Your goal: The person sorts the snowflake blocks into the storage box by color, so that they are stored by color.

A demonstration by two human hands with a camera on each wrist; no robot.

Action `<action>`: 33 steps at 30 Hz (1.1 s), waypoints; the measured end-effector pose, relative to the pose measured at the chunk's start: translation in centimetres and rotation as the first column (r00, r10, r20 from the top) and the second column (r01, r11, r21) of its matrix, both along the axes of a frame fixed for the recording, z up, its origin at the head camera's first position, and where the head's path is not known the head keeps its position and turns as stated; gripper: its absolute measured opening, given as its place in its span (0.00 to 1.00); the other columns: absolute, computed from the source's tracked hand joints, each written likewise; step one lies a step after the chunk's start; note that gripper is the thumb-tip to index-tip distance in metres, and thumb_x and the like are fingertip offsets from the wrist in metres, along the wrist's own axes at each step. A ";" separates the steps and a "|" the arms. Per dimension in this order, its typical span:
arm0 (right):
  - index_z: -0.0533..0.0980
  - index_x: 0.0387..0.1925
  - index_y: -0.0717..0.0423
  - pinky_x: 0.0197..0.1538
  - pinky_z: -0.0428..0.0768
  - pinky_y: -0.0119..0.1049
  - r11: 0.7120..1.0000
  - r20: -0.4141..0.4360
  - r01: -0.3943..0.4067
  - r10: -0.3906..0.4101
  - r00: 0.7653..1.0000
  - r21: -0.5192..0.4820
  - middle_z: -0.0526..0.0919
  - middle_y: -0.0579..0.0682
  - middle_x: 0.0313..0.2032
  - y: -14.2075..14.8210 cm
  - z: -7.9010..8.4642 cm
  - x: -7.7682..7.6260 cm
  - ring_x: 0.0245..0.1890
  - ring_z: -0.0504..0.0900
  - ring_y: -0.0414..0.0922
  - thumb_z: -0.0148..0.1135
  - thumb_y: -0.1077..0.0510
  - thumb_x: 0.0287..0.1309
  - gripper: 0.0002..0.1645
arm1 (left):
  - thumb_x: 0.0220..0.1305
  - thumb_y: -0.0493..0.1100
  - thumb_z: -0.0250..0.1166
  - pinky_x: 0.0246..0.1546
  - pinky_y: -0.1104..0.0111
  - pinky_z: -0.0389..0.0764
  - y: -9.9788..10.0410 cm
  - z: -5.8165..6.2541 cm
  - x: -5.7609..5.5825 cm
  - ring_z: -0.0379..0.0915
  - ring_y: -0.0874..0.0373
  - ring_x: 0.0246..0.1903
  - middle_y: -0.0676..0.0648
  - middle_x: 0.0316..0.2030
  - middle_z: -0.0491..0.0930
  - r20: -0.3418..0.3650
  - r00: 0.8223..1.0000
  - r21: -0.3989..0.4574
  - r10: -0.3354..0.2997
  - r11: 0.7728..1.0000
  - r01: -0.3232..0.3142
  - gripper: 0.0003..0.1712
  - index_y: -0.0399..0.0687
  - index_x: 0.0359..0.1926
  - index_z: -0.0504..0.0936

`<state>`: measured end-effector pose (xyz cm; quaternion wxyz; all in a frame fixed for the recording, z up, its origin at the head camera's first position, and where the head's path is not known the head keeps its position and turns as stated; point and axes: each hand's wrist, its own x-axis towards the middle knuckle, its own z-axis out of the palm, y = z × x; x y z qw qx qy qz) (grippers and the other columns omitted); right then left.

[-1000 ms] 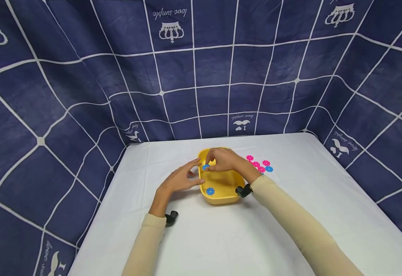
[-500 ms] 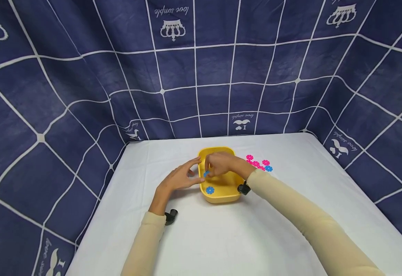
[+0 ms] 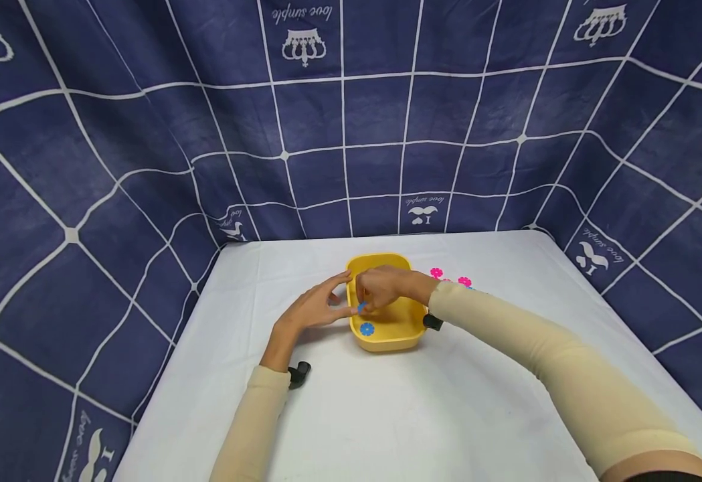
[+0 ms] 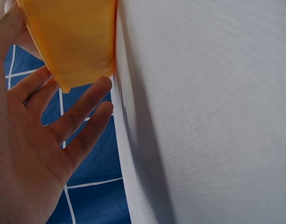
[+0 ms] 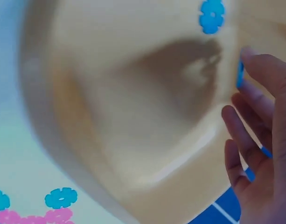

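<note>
We've got our left hand (image 3: 314,310), fingers spread, at the left of the yellow tray (image 3: 393,345), probably steadying it; right hand (image 3: 383,286) pinches a blue flower piece (image 5: 240,74).

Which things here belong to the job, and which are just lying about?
In the job:
yellow rounded-rectangular plastic tray
blue flower-shaped plastic piece inside it
another blue piece pinched by the right hand

Lying about, perhaps spare:
pink flower-shaped plastic pieces beside the tray
loose blue pieces nearby
</note>
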<state>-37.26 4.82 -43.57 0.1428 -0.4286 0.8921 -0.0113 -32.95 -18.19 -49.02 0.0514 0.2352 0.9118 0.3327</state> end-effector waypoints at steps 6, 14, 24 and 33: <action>0.88 0.47 0.48 0.50 0.83 0.39 1.000 0.007 -0.030 0.030 1.000 0.009 0.86 0.42 0.45 -0.4 0.1 0.6 0.42 0.84 0.43 0.77 0.39 0.62 0.20 | 0.62 0.74 0.73 0.58 0.50 0.81 -0.1 0.0 -0.1 0.83 0.60 0.54 0.62 0.76 0.71 0.002 1.000 -0.003 -0.003 1.000 0.003 0.53 0.74 0.84 0.61; 0.88 0.46 0.49 0.46 0.82 0.36 0.998 -0.008 -0.042 0.042 0.999 0.036 0.87 0.43 0.45 -0.8 0.3 0.8 0.39 0.83 0.41 0.77 0.39 0.63 0.21 | 0.64 0.70 0.74 0.58 0.50 0.81 -0.2 0.0 -0.2 0.83 0.59 0.55 0.63 0.76 0.70 0.001 1.000 0.004 0.000 1.000 0.000 0.52 0.73 0.84 0.61; 0.89 0.47 0.52 0.48 0.83 0.38 0.994 -0.003 -0.074 0.075 0.997 0.076 0.85 0.45 0.47 -0.5 0.4 0.7 0.41 0.85 0.44 0.77 0.42 0.64 0.21 | 0.63 0.71 0.73 0.57 0.50 0.81 0.0 0.3 -0.1 0.83 0.58 0.53 0.62 0.75 0.71 -0.012 1.000 0.002 -0.002 1.000 0.002 0.53 0.69 0.84 0.62; 0.85 0.41 0.50 0.40 0.79 0.34 0.996 0.011 -0.074 0.074 0.997 0.048 0.81 0.43 0.40 -0.3 -0.6 0.8 0.34 0.80 0.40 0.76 0.41 0.64 0.18 | 0.63 0.73 0.72 0.56 0.52 0.81 -0.1 0.2 0.0 0.82 0.58 0.53 0.63 0.75 0.71 -0.006 1.000 -0.001 -0.017 1.000 0.017 0.55 0.69 0.84 0.61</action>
